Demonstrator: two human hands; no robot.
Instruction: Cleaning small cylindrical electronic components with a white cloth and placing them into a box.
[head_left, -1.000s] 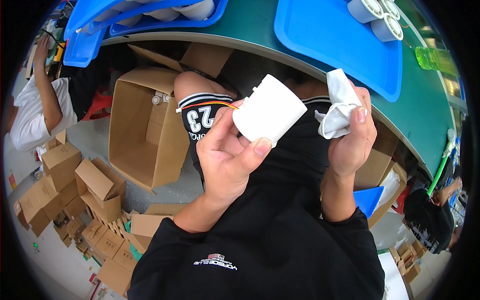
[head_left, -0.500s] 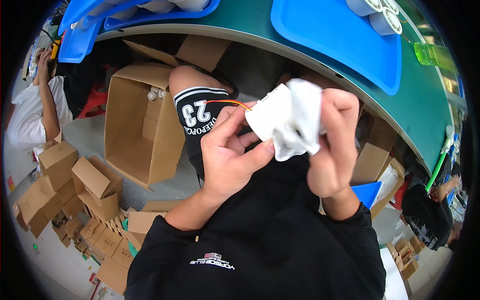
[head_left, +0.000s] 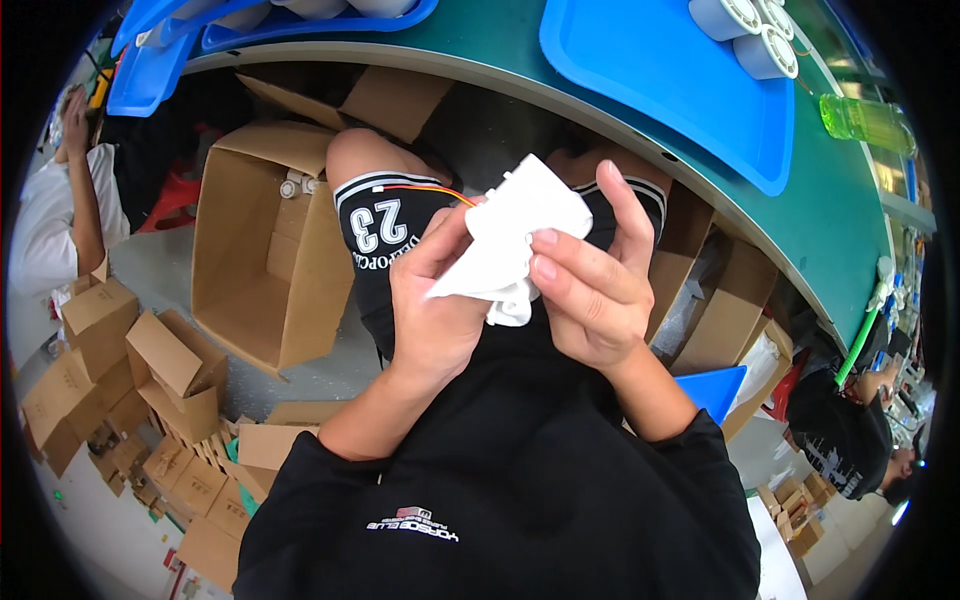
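Note:
My left hand (head_left: 432,315) is closed round a white plastic housing (head_left: 548,198), held above my lap. From the housing's left side runs a thin red and yellow wire lead (head_left: 425,187), ending in a small white connector. A white cloth (head_left: 482,262) lies over the housing's lower part and hangs in folds between both hands. My right hand (head_left: 600,305) presses the cloth against the housing with two fingertips, its index finger raised. Its thumb is hidden, as are most of the left fingertips.
A green table (head_left: 480,42) curves across the front, bearing a blue tray (head_left: 670,95) with white round parts (head_left: 767,52) and a green bottle (head_left: 862,122). An open carton (head_left: 235,270) stands left of my leg. More boxes lie around; people sit on both sides.
The cloth, earlier held up at the housing's right side by my right hand, now lies lower and further left across it. My right hand has moved left and its index finger has straightened.

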